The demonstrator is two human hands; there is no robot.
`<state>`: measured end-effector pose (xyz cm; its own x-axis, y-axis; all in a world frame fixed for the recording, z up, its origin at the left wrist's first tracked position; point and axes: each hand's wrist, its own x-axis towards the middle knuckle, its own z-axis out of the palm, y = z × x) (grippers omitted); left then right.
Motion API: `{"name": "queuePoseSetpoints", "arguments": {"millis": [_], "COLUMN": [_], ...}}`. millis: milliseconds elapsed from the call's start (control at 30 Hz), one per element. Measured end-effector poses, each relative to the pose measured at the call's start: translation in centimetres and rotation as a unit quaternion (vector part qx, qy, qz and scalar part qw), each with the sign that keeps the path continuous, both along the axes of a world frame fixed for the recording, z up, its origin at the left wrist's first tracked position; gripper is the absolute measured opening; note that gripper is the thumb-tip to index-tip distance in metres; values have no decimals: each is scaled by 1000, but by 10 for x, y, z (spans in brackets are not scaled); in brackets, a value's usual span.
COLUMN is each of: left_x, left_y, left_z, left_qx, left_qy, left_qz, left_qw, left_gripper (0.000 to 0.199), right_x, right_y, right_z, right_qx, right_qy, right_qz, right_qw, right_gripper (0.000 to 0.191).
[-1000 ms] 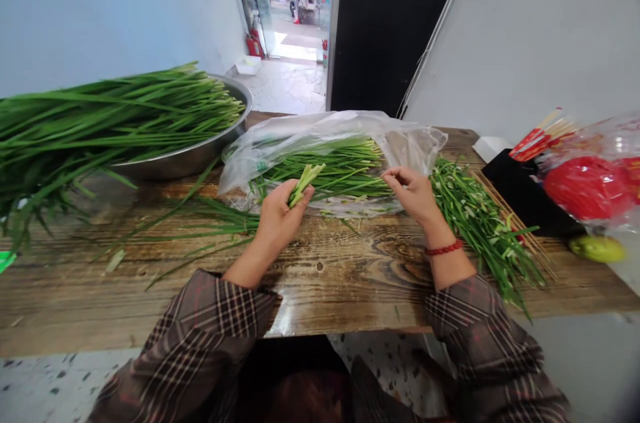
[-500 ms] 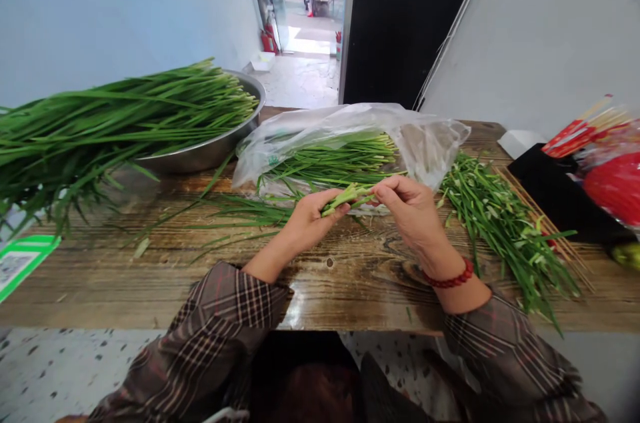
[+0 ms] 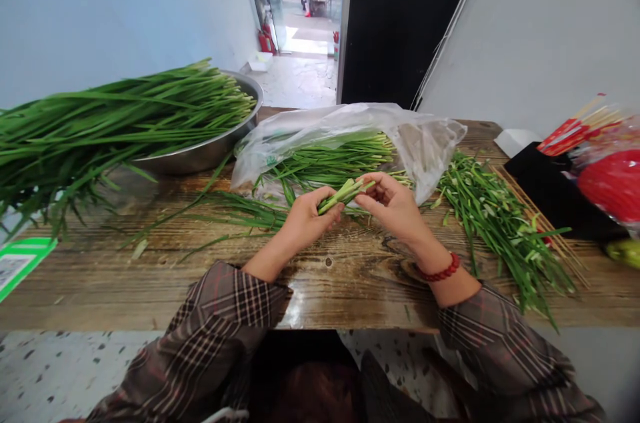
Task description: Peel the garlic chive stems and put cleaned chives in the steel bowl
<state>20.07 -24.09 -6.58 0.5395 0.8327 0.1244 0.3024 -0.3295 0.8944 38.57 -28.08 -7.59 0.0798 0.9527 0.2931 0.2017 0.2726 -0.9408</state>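
A clear plastic bag (image 3: 350, 114) lay across the middle of the counter (image 3: 210, 296), partly covering a layer of long green chives (image 3: 330, 159). On the near side of the bag, a person's two bare hands came together above the wood.

The left hand (image 3: 307, 219) was closed around a small bunch (image 3: 344, 195) of chives, so the bunch sat just in front of the bag's near edge. Its long axis slanted: the pale stem ends pointed away from the person and to the right, toward the right hand (image 3: 395, 206). Leaves (image 3: 250, 209) lay in front of the bag's left end; whether they belonged to the bunch was hidden by the fist.

The right hand was half curled, with thumb and forefinger close together at the stem ends. Whether they pinched a stem was too small to tell. The left hand had the firm hold, and the right faced it from the stem side.

Left of the bag stood a metal bowl (image 3: 195, 159) under a heap (image 3: 135, 109) of chives, stems toward the bag. Right of the bag lay a loose green pile (image 3: 500, 229), with thin sticks (image 3: 570, 263) along its far side.
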Motion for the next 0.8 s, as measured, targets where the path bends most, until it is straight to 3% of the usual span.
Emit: {"name": "queuePoseSetpoints", "arguments": {"millis": [300, 433, 533, 633, 733, 800], "left_x": [1, 2, 2, -1, -5, -7], "left_y": [-1, 2, 3, 4, 6, 7], "left_z": [-2, -7, -9, -9, -10, -11], "left_qx": [-10, 76, 112, 125, 132, 135], "left_qy": [-3, 34, 57, 68, 79, 88], "left_qz": [-39, -30, -34, -23, 4, 22], "left_qw": [999, 996, 991, 990, 988, 987], "left_gripper": [17, 19, 24, 24, 23, 23], "right_x": [-10, -15, -14, 0, 28, 48], "right_y": [0, -1, -1, 0, -3, -8], "right_z": [-3, -5, -6, 0, 12, 21], "right_qx": [52, 97, 153, 186, 187, 162], "right_qy": [-50, -122, -220, -249, -209, -203], "right_qz": [-22, -53, -74, -101, -152, -115], "right_qw": [997, 986, 961, 945, 948, 959], "right_gripper": [32, 33, 34, 28, 16, 15]}}
